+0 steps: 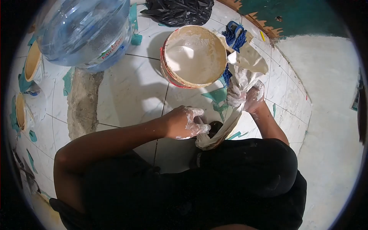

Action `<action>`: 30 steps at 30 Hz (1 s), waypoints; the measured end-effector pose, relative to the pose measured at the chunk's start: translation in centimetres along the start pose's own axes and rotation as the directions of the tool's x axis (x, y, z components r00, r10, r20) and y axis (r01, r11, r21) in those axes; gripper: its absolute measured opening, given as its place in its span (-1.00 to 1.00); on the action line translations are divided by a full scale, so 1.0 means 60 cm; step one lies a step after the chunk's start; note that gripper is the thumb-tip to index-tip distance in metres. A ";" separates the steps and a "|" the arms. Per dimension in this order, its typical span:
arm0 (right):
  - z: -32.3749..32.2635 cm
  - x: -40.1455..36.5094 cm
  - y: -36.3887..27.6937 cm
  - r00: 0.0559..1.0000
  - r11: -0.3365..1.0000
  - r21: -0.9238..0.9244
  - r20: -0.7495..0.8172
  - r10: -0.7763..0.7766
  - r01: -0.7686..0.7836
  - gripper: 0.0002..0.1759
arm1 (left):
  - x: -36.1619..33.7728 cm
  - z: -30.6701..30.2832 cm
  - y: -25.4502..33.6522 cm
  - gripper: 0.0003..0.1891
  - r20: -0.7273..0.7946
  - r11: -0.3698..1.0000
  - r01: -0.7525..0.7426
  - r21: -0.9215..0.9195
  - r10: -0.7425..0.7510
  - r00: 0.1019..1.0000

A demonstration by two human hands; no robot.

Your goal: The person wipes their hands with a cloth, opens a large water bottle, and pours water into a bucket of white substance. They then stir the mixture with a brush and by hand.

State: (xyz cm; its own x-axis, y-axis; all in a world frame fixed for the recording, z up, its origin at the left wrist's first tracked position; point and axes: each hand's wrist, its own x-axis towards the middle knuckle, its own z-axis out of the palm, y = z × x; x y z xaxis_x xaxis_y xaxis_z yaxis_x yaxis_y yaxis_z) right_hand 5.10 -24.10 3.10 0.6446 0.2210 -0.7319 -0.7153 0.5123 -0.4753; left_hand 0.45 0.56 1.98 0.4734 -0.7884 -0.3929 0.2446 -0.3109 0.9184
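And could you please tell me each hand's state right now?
Left hand: partly curled; whether it holds anything cannot be told.
Right hand: closed, holding the pale crumpled sheet.

Before us, the round cream-and-red plastic bucket (171,76) stands on the white tile floor (122,88). Left of it we have the clear blue plastic bottle (82,38); behind it, the crumpled black plastic bag (180,11); right, the crumpled blue cloth (236,36). The crumpled cream sheet (251,63) runs from our right hand (249,96) toward our left hand (188,122).
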 end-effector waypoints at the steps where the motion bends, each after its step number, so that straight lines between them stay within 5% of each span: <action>1: 0.001 0.002 0.000 0.999 1.000 0.016 -0.029 -0.015 0.016 -0.53 | 0.000 -0.001 -0.007 -0.72 0.009 0.998 -0.067 0.022 0.067 0.998; 4: -0.026 0.016 -0.005 0.997 0.998 0.013 0.022 -0.067 0.067 -0.51 | -0.002 -0.006 0.002 -0.60 0.052 0.996 0.081 -0.035 -0.079 0.996; 8: -0.039 0.014 -0.015 0.933 0.998 0.069 0.359 -0.032 0.007 -0.52 | 0.008 0.000 -0.012 -0.63 0.019 0.997 0.032 0.074 -0.033 0.999; 10: -0.056 0.024 -0.022 0.728 0.987 0.119 0.685 -0.006 -0.104 -0.47 | 0.008 0.002 -0.011 -0.62 0.018 0.995 0.053 0.084 -0.055 0.998; 13: -0.072 0.016 -0.036 0.902 0.997 -0.069 0.428 0.053 -0.026 -0.42 | 0.006 -0.003 -0.004 -0.63 0.053 0.995 0.095 0.035 -0.097 0.994; 17: -0.039 0.016 -0.079 0.769 0.982 -0.153 0.613 0.180 -0.108 -0.38 | 0.004 -0.007 -0.025 -0.64 0.022 0.997 -0.011 0.081 0.010 1.000; 19: -0.021 -0.012 -0.099 0.933 0.935 -0.342 0.357 0.037 0.094 -0.40 | 0.006 -0.013 -0.029 -0.67 0.020 0.997 0.049 0.058 -0.050 0.999; 23: 0.064 -0.005 -0.144 0.891 0.774 -0.633 0.354 0.284 0.005 -0.43 | -0.004 -0.030 -0.078 -0.63 -0.016 0.998 -0.061 0.012 0.061 0.998; 24: 0.092 -0.007 -0.142 0.958 0.726 -0.687 0.222 0.181 0.022 -0.46 | -0.009 -0.036 -0.070 -0.65 -0.015 1.000 -0.027 -0.011 0.026 1.000; 26: 0.073 0.013 -0.177 0.836 0.719 -0.692 0.356 0.417 -0.064 -0.49 | -0.007 -0.032 -0.041 -0.69 -0.031 0.998 0.065 -0.018 -0.066 0.997; 27: 0.058 0.020 -0.181 0.761 0.762 -0.603 0.372 0.532 -0.238 -0.59 | 0.000 -0.024 -0.039 -0.68 -0.041 0.996 0.080 0.027 -0.079 0.996; 30: 0.031 0.044 -0.198 0.869 0.682 -0.706 0.204 0.452 -0.189 -0.65 | 0.022 -0.021 -0.033 -0.62 -0.017 0.989 0.091 0.119 -0.090 0.996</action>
State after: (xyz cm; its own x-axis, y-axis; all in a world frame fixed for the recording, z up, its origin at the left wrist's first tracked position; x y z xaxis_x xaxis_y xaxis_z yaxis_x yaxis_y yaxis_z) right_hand 15.84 -28.08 7.71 0.2918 0.5924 -0.7509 -0.8006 -0.2783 -0.5307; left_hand 1.61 0.81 -0.42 0.4640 -0.7478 -0.4748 0.1845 -0.4426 0.8775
